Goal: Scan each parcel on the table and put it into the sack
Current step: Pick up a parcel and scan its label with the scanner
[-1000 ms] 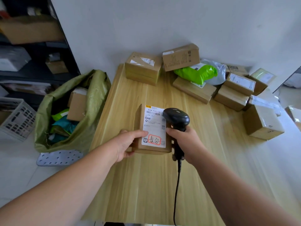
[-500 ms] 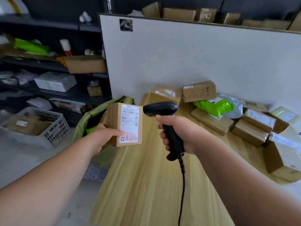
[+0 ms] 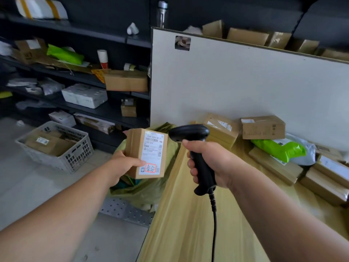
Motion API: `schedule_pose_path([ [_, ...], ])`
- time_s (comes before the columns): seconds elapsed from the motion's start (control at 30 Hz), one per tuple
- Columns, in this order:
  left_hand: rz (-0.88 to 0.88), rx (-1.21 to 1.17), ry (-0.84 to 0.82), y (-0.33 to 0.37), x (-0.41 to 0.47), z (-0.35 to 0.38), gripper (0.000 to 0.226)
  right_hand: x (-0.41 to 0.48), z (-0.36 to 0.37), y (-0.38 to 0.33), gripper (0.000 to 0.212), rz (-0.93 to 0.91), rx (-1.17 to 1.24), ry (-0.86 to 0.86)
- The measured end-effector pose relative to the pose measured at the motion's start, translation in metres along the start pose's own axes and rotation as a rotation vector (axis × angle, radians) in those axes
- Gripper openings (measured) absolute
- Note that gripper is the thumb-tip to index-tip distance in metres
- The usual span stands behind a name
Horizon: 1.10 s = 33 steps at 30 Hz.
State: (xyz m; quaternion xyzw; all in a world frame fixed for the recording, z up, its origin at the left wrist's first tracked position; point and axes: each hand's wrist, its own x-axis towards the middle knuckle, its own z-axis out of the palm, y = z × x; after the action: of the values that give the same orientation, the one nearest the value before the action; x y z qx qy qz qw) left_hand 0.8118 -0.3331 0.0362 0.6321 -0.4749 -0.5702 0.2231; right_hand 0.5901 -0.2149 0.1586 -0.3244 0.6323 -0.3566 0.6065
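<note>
1. The left hand (image 3: 120, 163) holds the small parcel (image 3: 149, 148) up in the air, with the thumb on the label and fingers round the back. The parcel is just above the green sack (image 3: 143, 191), left of the tabletop (image 3: 188, 224).
2. The right hand (image 3: 213, 163) grips the black scanner (image 3: 188, 132), and its nose points at the label.
3. Hold the parcel steady with the thumb off the stripes.

Centre: small brown cardboard parcel (image 3: 146, 154) in left hand (image 3: 121, 165), before green woven sack (image 3: 149, 191).
Right of parcel: black handheld scanner (image 3: 190, 132) in right hand (image 3: 215, 163), over pale wooden table (image 3: 188, 233).
Middle left: grey plastic crate (image 3: 75, 161).
</note>
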Motion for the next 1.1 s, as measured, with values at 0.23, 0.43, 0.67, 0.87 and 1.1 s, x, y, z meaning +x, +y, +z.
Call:
schedule_pose_path([
  [0.23, -0.051, 0.001, -0.050, 0.001, 0.055, -0.043, 0.079, 0.052, 0.040, -0.021, 0.029, 0.024, 0.032, 0.054],
  [0.43, -0.125, -0.060, -0.153, -0.009, 0.104, -0.061, 0.053, 0.112, 0.073, -0.013, 0.016, -0.006, 0.027, 0.156],
  [0.67, -0.236, -0.081, -0.256, -0.041, 0.157, -0.069, 0.047, 0.194, 0.122, 0.023, 0.015, -0.089, -0.278, 0.200],
  [0.87, -0.248, -0.058, -0.281, -0.064, 0.192, -0.080, 0.039, 0.253, 0.148, 0.069, 0.049, -0.139, -0.598, 0.228],
  [1.1, -0.063, -0.006, 0.042, -0.082, 0.221, -0.090, 0.028, 0.286, 0.159, 0.087, 0.050, -0.060, -0.712, 0.273],
])
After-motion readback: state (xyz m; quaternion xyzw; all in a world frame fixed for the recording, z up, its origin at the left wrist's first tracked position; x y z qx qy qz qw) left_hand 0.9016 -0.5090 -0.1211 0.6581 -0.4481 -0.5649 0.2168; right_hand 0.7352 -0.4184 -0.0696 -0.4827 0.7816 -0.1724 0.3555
